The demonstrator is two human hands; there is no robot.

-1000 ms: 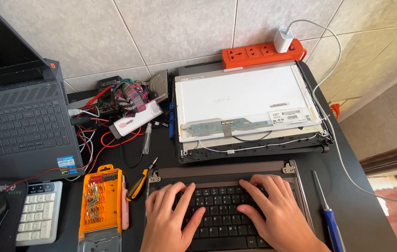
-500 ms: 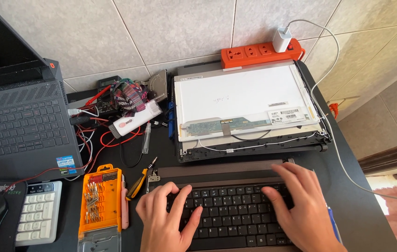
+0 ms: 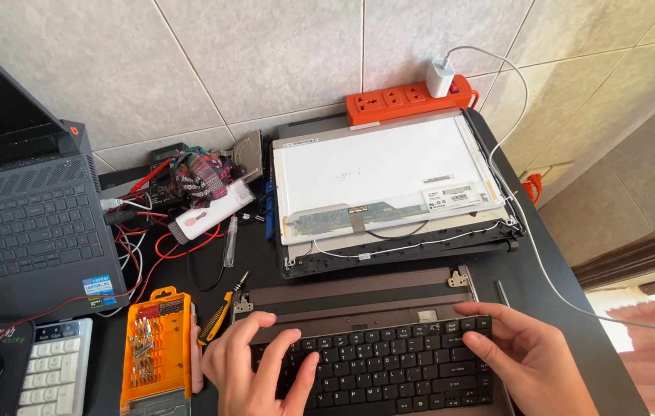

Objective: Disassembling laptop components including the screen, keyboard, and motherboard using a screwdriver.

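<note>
A black laptop keyboard (image 3: 389, 366) lies on a brown, opened laptop base (image 3: 358, 296) at the near edge of the black table. My left hand (image 3: 254, 366) rests on the keyboard's left end, fingers spread over the keys. My right hand (image 3: 524, 358) grips the keyboard's right end, fingertips curled over its top right corner. Behind the base lies a detached laptop screen panel (image 3: 377, 173), white back upward, in its black lid with loose cables.
An orange screwdriver-bit case (image 3: 158, 347) and small yellow-handled pliers (image 3: 219, 312) lie left of the base. Farther left sit a white number pad (image 3: 54, 374) and an open black laptop (image 3: 23, 223). A tangle of red wires (image 3: 173, 231), an orange power strip (image 3: 408, 96) with a white charger.
The keyboard has shifted toward the laptop base's upper part. My right hand moved from the keys to the keyboard's right end; my left hand slid to its left end.
</note>
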